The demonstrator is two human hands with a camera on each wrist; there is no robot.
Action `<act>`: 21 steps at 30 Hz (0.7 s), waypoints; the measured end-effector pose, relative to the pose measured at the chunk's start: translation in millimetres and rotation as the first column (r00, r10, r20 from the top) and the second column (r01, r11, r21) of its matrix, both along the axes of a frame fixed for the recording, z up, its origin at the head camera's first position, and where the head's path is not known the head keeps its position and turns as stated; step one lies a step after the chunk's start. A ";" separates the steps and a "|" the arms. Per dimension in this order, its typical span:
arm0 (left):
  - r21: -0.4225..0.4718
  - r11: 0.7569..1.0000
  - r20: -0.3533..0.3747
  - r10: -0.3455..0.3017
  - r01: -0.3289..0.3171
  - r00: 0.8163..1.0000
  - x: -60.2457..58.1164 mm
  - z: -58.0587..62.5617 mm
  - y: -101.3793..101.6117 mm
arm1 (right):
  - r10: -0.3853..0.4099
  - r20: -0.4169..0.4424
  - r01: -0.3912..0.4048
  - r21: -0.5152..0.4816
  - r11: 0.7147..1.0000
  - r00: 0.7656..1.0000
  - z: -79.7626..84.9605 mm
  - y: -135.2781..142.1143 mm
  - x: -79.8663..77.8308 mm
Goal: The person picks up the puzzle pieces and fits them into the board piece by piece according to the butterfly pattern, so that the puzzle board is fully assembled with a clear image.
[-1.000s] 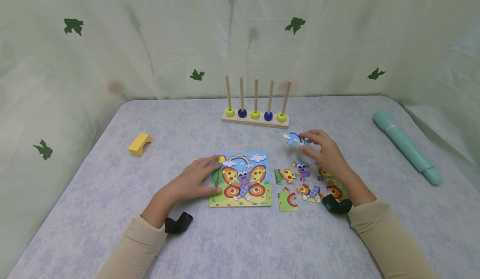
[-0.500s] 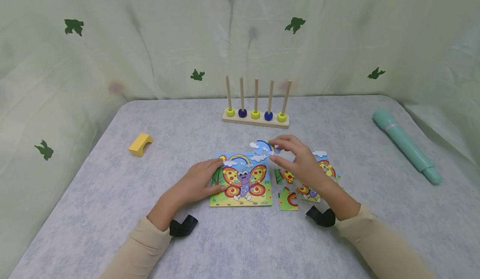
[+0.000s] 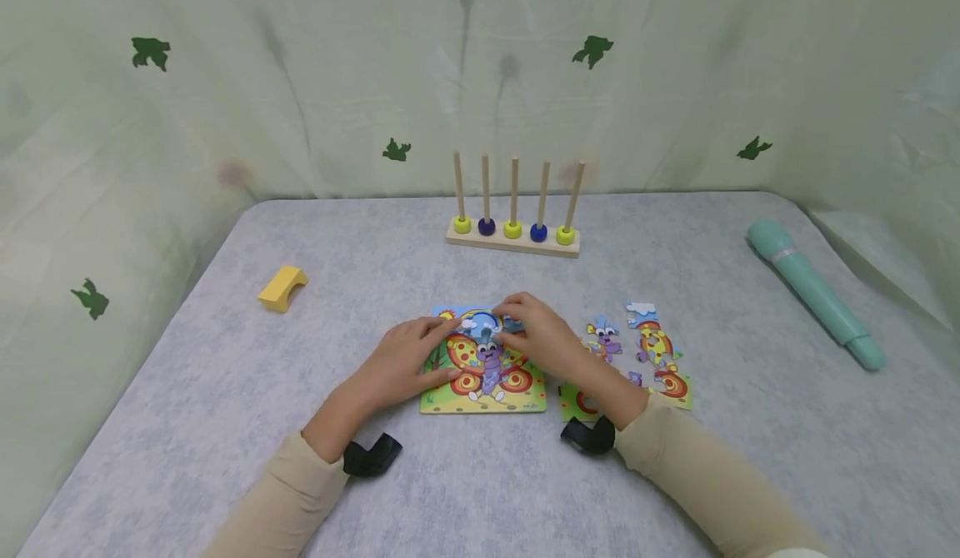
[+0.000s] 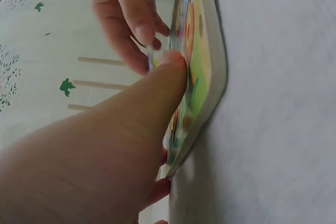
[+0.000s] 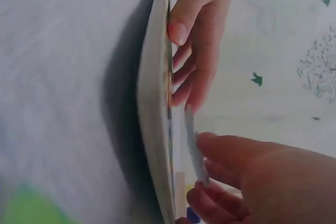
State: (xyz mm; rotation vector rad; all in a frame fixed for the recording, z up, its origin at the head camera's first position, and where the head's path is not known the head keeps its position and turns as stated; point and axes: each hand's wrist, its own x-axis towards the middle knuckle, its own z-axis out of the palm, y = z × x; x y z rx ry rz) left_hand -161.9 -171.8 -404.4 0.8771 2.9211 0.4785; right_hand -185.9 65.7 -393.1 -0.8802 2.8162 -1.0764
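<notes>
A square puzzle board [image 3: 480, 406] with a butterfly picture lies on the table in the head view. My right hand [image 3: 543, 337] pinches a blue rainbow puzzle piece [image 3: 478, 326] between thumb and fingers, over the board's upper part. From the right wrist view, the piece [image 5: 195, 148] is tilted up beside the board's face. My left hand [image 3: 405, 365] rests on the board's left side, thumb on the picture, fingers stretched. Its index fingertip is right at the piece's end. Right of the board lie loose puzzle pieces [image 3: 656, 346], partly hidden by my right forearm.
Behind the board stands a wooden peg stand [image 3: 513, 241] with yellow and blue beads on upright pegs. A yellow arch block [image 3: 282, 288] sits at the left, a teal tube-shaped object [image 3: 813, 291] at the right. A pale curtain [image 3: 337, 75] hangs behind the table.
My right hand has carried the rainbow piece leftward and down from above the loose pieces to over the board. My left hand has shifted slightly to the right on the board.
</notes>
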 end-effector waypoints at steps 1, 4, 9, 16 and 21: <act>-0.008 1.000 -0.010 0.002 -0.002 1.000 0.0 -1.0 0.4 | 0.002 0.001 -0.002 0.006 1.000 1.000 -2.3 -0.9 -1.4; -0.019 1.000 -0.040 0.001 -0.002 0.999 -0.2 -4.0 2.0 | 0.001 -0.009 0.000 0.031 1.000 1.000 -8.2 -3.0 -4.9; -0.027 1.000 -0.054 0.007 -0.008 0.999 1.2 -3.3 5.7 | -0.005 -0.036 0.008 0.085 0.996 0.999 -13.6 -4.7 -9.0; -0.036 0.999 -0.049 0.026 -0.028 0.998 2.0 -0.3 8.2 | -0.010 -0.049 0.015 0.107 0.994 0.999 -15.2 -5.6 -11.7; -0.036 0.999 -0.036 0.031 -0.032 0.999 1.1 1.1 8.3 | -0.017 -0.026 0.020 0.094 0.995 1.000 -14.9 -6.2 -12.2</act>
